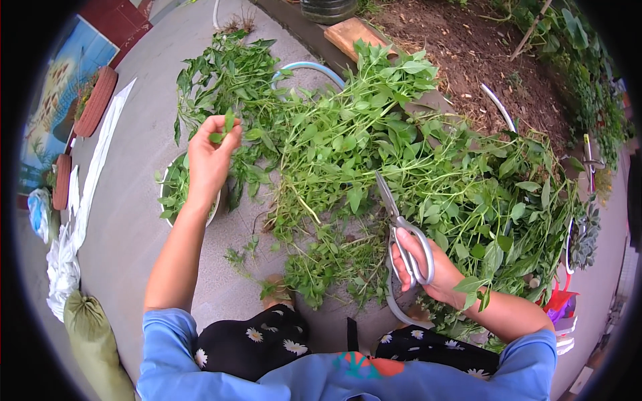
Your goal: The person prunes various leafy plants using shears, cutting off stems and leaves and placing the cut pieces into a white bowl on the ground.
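Observation:
My left hand (pixel 213 150) is raised at the left, pinching a small green leafy sprig (pixel 229 123) between thumb and fingers. Just below it, partly hidden by the wrist, stands a white-rimmed container (pixel 163 193) with green leaves (pixel 176 188) in it. My right hand (pixel 426 263) holds metal scissors (pixel 411 240) by the handles, blades pointing up and to the left over the plants. A large pile of cut leafy stems (pixel 341 135) spreads across the ground before me, and darker leafy stems (pixel 225 70) lie at the upper left of it.
A hose (pixel 311 65) curves behind the pile. A wooden board (pixel 353 37) rests on the edge of the soil bed (pixel 451 55). White sheeting (pixel 103 145), a tied green sack (pixel 90 331) and red tires (pixel 95 103) are at the left. A succulent (pixel 584 240) and a red bag (pixel 559 298) stand at the right.

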Motion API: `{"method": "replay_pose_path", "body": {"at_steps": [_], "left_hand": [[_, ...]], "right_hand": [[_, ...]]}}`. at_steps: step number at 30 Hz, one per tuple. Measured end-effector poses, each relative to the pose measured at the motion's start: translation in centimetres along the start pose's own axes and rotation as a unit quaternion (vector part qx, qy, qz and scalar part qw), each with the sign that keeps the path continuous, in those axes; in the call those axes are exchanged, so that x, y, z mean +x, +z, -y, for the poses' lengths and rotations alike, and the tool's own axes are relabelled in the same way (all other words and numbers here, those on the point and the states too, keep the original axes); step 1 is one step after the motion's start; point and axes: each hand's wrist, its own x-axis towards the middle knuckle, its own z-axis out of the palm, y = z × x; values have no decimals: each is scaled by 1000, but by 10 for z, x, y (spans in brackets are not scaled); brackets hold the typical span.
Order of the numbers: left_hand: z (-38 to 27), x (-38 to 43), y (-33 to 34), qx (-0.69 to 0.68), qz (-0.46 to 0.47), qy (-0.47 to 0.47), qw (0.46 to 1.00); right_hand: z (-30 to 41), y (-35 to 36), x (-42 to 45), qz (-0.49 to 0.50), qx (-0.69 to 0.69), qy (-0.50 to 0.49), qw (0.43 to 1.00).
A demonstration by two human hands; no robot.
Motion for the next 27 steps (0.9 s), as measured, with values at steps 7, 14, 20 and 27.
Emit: {"method": "replay_pose_path", "body": {"at_steps": [7, 14, 20, 27], "left_hand": [[124, -60, -199, 468, -32, -178, 865], [87, -35, -141, 535, -14, -89, 840], [48, 44, -9, 234, 137, 16, 962], [5, 113, 143, 268, 287, 37, 919]], "right_hand": [[8, 11, 14, 5, -15, 5, 1000], [14, 19, 24, -20, -19, 6, 1000], [19, 27, 28, -41, -20, -2, 999], [20, 31, 25, -38, -40, 21, 998]]}}
